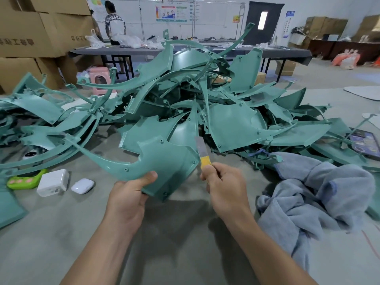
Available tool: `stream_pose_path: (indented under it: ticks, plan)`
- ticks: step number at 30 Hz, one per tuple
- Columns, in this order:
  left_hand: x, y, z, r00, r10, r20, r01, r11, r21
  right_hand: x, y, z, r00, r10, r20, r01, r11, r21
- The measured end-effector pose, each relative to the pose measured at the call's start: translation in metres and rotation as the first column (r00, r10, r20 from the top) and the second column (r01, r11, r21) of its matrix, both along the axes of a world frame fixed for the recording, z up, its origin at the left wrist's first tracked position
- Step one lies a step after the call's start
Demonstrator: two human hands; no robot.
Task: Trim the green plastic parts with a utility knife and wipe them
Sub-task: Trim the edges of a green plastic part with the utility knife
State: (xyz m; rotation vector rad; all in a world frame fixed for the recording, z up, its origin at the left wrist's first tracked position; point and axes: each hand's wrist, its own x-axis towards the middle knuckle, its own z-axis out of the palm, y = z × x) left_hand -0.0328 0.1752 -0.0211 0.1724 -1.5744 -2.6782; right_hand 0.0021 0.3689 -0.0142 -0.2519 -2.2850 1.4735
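My left hand [128,195] grips the near edge of a curved green plastic part [166,164], thumb on top, and holds it tilted above the floor. My right hand [223,182] holds a yellow utility knife [203,156] with its grey blade pointing up along the part's right edge. Behind them rises a big pile of green plastic parts [205,99]. A crumpled blue-grey cloth [314,192] lies on the floor to the right of my right hand.
On the floor at left lie a white charger block [53,182], a white earbud case [82,185] and a green gadget [25,180]. A phone [365,143] lies at right. Cardboard boxes [35,33], a pink stool [99,79] and a long table [185,51] with a person [114,23] stand behind.
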Motion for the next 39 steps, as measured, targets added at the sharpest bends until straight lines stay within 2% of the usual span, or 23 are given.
stream_pose_path:
  ticks: [3,4,6,8,9,10,12,14,18,20,23,24,27,28,29,32,34,37,38,39]
  plan:
    - [0.000,0.000,0.000,1.000,-0.001,-0.008,0.001,1.000,-0.021,-0.004,0.007,-0.004,0.969,-0.088,0.230,0.049,0.984,0.171]
    - [0.000,-0.001,0.000,1.000,-0.003,-0.014,0.003,1.000,-0.023,-0.004,0.010,-0.005,0.957,-0.135,0.256,0.081,0.974,0.213]
    - [0.000,-0.001,0.000,0.999,-0.013,-0.029,0.012,0.999,-0.033,-0.004,0.013,-0.005,0.976,-0.131,0.172,0.099,0.978,0.183]
    - [0.001,0.000,0.000,0.999,-0.018,-0.044,0.016,0.998,-0.054,-0.002,0.006,-0.003,0.998,-0.034,0.045,0.033,0.999,0.023]
    - [0.001,0.000,0.001,0.998,-0.020,-0.053,0.017,0.998,-0.062,-0.002,0.002,-0.003,0.999,0.000,0.035,0.001,1.000,-0.024]
    - [0.002,0.000,0.001,0.998,-0.019,-0.060,0.015,0.997,-0.071,-0.003,-0.001,-0.004,0.997,0.003,0.074,-0.002,1.000,-0.017]
    - [0.002,0.001,0.001,0.998,-0.013,-0.064,0.007,0.996,-0.093,-0.006,0.003,-0.005,0.971,-0.092,0.220,0.067,0.991,0.118]
    - [0.002,0.001,0.001,0.998,-0.013,-0.059,0.007,0.994,-0.109,-0.005,0.009,-0.005,0.949,-0.195,0.248,0.147,0.969,0.197]
    - [0.002,0.002,0.001,0.998,-0.008,-0.060,0.001,0.994,-0.114,-0.002,0.002,-0.002,0.996,-0.028,0.081,0.036,0.995,-0.092]
    - [0.002,0.003,0.001,0.998,-0.004,-0.065,-0.004,0.993,-0.120,-0.003,-0.002,-0.002,0.991,-0.029,0.130,0.033,0.999,-0.024]
    - [0.001,0.003,0.000,0.999,-0.002,-0.049,-0.005,0.991,-0.131,-0.003,0.007,-0.003,0.962,-0.154,0.225,0.131,0.985,0.115]
    - [0.001,0.002,-0.001,0.999,-0.004,-0.048,-0.002,0.991,-0.133,-0.002,0.008,-0.003,0.964,-0.161,0.210,0.143,0.985,0.099]
    - [0.002,0.003,0.001,0.999,-0.007,-0.053,0.001,0.992,-0.123,-0.001,0.005,-0.002,0.993,-0.066,0.094,0.074,0.993,-0.087]
    - [0.002,0.003,0.001,0.998,-0.006,-0.057,-0.001,0.993,-0.115,-0.001,0.003,-0.002,0.994,-0.039,0.101,0.048,0.995,-0.092]
    - [0.003,0.003,0.002,0.999,-0.001,-0.053,-0.004,0.994,-0.110,-0.001,0.002,-0.003,0.989,-0.039,0.144,0.045,0.998,-0.039]
    - [0.003,0.003,0.002,1.000,0.015,-0.021,-0.017,0.993,-0.116,-0.002,0.009,-0.003,0.945,-0.174,0.276,0.128,0.976,0.177]
    - [0.003,0.004,0.002,0.999,0.046,-0.004,-0.046,0.993,-0.108,-0.001,0.014,-0.003,0.959,-0.169,0.226,0.139,0.980,0.143]
    - [0.001,0.007,0.002,0.990,0.127,0.063,-0.126,0.992,-0.017,0.004,0.012,-0.001,0.999,0.015,0.040,-0.010,0.992,-0.129]
    - [0.000,0.007,0.002,0.987,0.130,0.098,-0.134,0.990,0.038,0.008,0.010,0.000,0.996,0.085,-0.004,-0.085,0.986,-0.143]
    - [-0.001,0.006,0.003,0.984,0.124,0.125,-0.135,0.987,0.083,0.012,0.009,0.001,0.988,0.154,-0.032,-0.156,0.984,-0.088]
